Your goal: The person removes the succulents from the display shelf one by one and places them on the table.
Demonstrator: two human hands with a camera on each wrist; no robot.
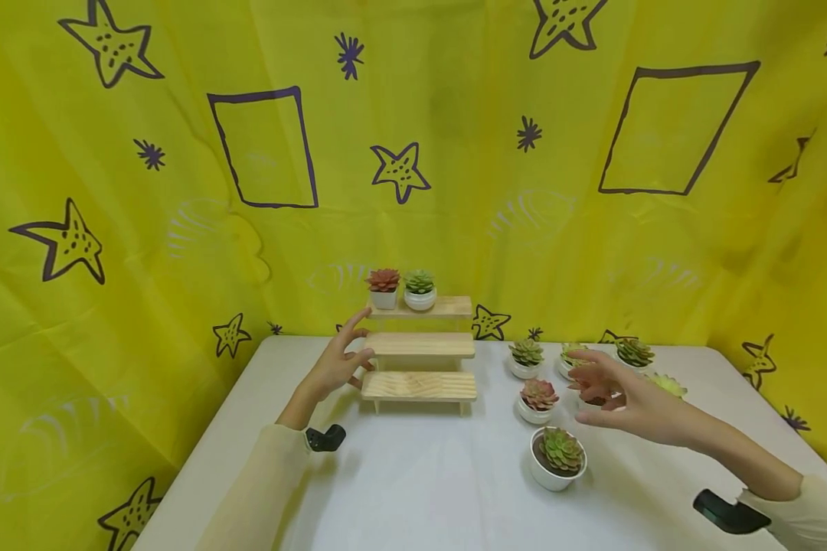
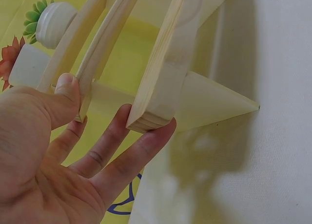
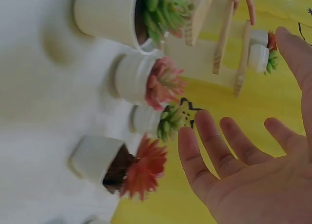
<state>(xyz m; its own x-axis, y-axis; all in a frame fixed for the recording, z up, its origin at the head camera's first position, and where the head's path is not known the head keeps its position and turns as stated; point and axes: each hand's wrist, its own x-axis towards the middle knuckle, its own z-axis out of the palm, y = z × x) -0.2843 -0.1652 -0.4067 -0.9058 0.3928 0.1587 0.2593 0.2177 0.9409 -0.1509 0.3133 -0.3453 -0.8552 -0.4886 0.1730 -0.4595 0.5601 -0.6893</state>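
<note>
My left hand (image 1: 334,366) is at the left end of a three-tier wooden shelf (image 1: 420,386). In the left wrist view its fingertips touch the ends of the planks, the fingers only slightly bent. Two potted succulents stand on the top tier: a red one (image 1: 384,289) in a square white pot and a green one (image 1: 420,291) in a round white pot. My right hand (image 1: 637,398) hovers over the potted succulents at the right, fingers spread and holding nothing. Nearest it is a red succulent (image 3: 144,168) in a square white pot, partly hidden by the hand in the head view.
Around the right hand stand a green succulent in a larger white pot (image 1: 557,458), a pink succulent (image 1: 539,396) and several green ones, including one at the back (image 1: 526,358). A yellow patterned curtain (image 1: 455,115) surrounds the white table (image 1: 413,490).
</note>
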